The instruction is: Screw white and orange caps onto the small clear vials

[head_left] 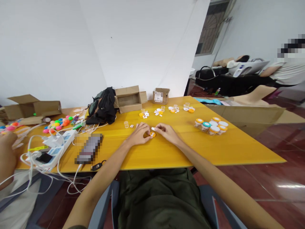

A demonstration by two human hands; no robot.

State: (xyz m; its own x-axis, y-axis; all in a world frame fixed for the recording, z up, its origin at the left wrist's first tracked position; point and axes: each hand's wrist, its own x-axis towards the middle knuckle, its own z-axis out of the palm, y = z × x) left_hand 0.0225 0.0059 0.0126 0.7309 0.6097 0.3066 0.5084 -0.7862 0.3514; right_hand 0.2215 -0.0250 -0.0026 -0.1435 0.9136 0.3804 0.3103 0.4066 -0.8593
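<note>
My left hand rests on the yellow table with its thumb and fingers closed round an orange lid. Pale bits show inside that lid. Just to its right, my right hand pinches a small white piece, too small to name. A clear plastic cup and a little white part lie left of my left hand. Beyond my hands sit small groups of clear cups, lids and white parts. Several lidded jars with orange, teal and white tops stand together on the right.
A phone on a cable and a white power strip lie at the left amid tangled wires. Colourful balls, a black backpack and open cardboard boxes stand behind. Another person's arm reaches in at far left; a person sits at right.
</note>
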